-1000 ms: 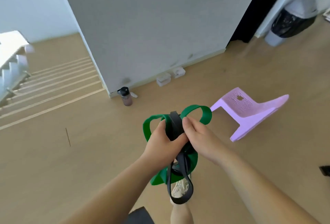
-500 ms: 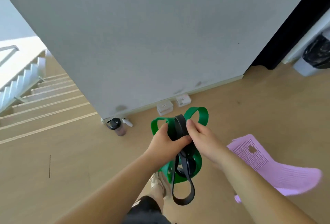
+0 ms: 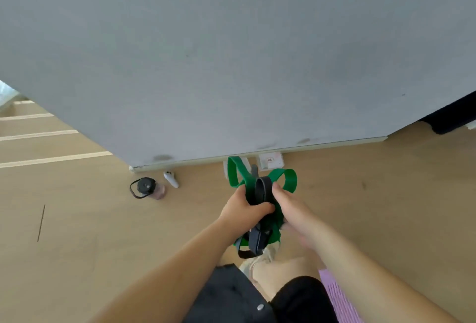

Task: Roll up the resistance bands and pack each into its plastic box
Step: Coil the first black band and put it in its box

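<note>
Left hand [image 3: 242,209] and right hand [image 3: 291,207] clutch the green band [image 3: 288,181] and black band [image 3: 262,189] bunched mid-air, loops flopping toward 11 and 1 o'clock; limp, springy, probably best pinched flat at one end.

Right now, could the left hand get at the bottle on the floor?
Probably not yet: the left hand grips the bands, and the bottle stands on the floor, down to its left. Nothing blocks the way.

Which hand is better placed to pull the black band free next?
Probably right. The left hand grips green band and black band together; the right hand has its thumb at the black band's top loop.
</note>
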Demonstrator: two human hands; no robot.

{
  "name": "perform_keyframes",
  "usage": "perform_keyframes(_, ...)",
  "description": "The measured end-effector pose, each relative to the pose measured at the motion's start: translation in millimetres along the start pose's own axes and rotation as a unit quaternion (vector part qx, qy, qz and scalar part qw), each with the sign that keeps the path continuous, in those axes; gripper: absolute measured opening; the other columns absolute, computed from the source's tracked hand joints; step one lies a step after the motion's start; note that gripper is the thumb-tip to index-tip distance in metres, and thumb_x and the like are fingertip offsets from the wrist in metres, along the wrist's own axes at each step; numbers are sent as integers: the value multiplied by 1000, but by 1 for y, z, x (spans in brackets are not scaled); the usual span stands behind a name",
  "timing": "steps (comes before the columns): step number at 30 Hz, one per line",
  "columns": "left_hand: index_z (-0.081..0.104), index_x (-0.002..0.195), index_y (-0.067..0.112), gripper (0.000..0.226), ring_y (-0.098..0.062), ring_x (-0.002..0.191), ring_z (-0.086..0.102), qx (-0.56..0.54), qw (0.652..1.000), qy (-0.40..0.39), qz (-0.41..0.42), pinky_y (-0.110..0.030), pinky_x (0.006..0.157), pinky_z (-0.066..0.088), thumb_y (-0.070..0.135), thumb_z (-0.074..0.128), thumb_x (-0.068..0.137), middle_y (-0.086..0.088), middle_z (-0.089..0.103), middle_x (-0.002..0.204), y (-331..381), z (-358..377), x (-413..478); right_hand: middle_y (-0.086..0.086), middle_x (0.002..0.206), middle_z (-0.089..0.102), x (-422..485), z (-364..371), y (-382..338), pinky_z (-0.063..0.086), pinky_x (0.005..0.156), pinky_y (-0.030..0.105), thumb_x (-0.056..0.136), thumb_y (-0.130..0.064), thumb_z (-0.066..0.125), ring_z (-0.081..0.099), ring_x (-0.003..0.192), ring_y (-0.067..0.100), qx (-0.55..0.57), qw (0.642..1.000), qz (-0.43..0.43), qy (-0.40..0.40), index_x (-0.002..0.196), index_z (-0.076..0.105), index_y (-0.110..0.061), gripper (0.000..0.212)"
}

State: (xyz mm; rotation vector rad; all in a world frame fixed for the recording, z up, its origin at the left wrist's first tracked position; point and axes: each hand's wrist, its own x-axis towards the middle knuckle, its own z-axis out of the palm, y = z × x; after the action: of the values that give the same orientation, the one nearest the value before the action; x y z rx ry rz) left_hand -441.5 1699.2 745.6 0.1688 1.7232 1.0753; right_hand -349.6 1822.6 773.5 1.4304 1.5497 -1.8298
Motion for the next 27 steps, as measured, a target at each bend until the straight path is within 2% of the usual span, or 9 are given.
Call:
perform_keyframes(1, 59, 114, 31, 58, -16, 96, 74, -1, 1000, 6, -1, -41, 89, 63, 47, 80, 62, 7, 74, 107, 7, 4, 16, -9, 120, 72, 17, -13, -5, 52, 106, 45, 93, -75, 43, 68, 114, 17, 2, 1000, 16, -8, 120, 67, -43, 48)
perform_keyframes(3, 60, 114, 31, 59, -17, 96, 74, -2, 1000, 20, -4, -42, 89, 63, 48, 79, 60, 7, 75, 106, 18, 17, 47, -6, 120, 74, 48, -41, -15, 53, 106, 49, 94, -74, 44, 71, 115, 20, -11, 999, 27, -40, 121, 67, -44, 46)
perform_keyframes(11, 62, 110, 33, 52, -15, 91, 75, -48, 988, 140, -53, -41, 84, 64, 46, 79, 63, 9, 75, 100, 30, 104, 185, -13, 130, 71, 205, -155, -30, 55, 104, 46, 101, -68, 37, 70, 118, 13, -134, 978, 15, -158, 131, 61, -49, 44)
perform_keyframes(15, 64, 121, 30, 50, -11, 95, 74, -118, 974, 175, -84, -32, 86, 64, 31, 81, 75, 7, 75, 105, 5, 136, 233, -13, 133, 68, 271, -181, -8, 50, 109, 46, 95, -73, 44, 65, 124, 15, -185, 959, 41, -210, 132, 61, -46, 49)
perform_keyframes(18, 63, 128, 35, 56, -8, 98, 72, -138, 969, 182, -98, -27, 84, 63, 33, 82, 76, 10, 73, 110, -34, 153, 267, -14, 133, 64, 315, -183, 19, 49, 104, 43, 98, -69, 43, 62, 123, 17, -209, 954, 43, -211, 127, 57, -49, 38)
perform_keyframes(21, 65, 126, 39, 63, -13, 104, 68, -114, 964, 211, -113, -37, 90, 63, 46, 84, 67, 8, 61, 119, -88, 162, 311, -12, 126, 68, 368, -180, 55, 52, 103, 48, 98, -65, 47, 65, 118, 18, -226, 953, 19, -199, 108, 59, -49, 21)
perform_keyframes(23, 65, 125, 34, 63, -13, 102, 70, -102, 962, 222, -120, -40, 91, 62, 41, 83, 65, 8, 67, 115, -130, 165, 345, -9, 120, 72, 408, -175, 83, 51, 105, 52, 99, -62, 50, 67, 117, 19, -253, 947, 14, -196, 100, 62, -44, 22)
perform_keyframes(25, 62, 129, 30, 64, -15, 102, 72, -93, 958, 239, -130, -42, 93, 62, 38, 80, 68, 8, 73, 113, -173, 171, 380, -12, 123, 71, 452, -171, 113, 49, 109, 52, 97, -61, 53, 64, 121, 18, -272, 940, 24, -203, 104, 65, -45, 22)
perform_keyframes(27, 50, 147, 28, 75, -20, 115, 69, -69, 955, 253, -141, -41, 99, 59, 37, 76, 77, 5, 70, 129, -216, 177, 414, -17, 134, 66, 500, -164, 143, 46, 113, 51, 89, -72, 54, 59, 129, 16, -298, 930, 32, -212, 122, 64, -51, 40)
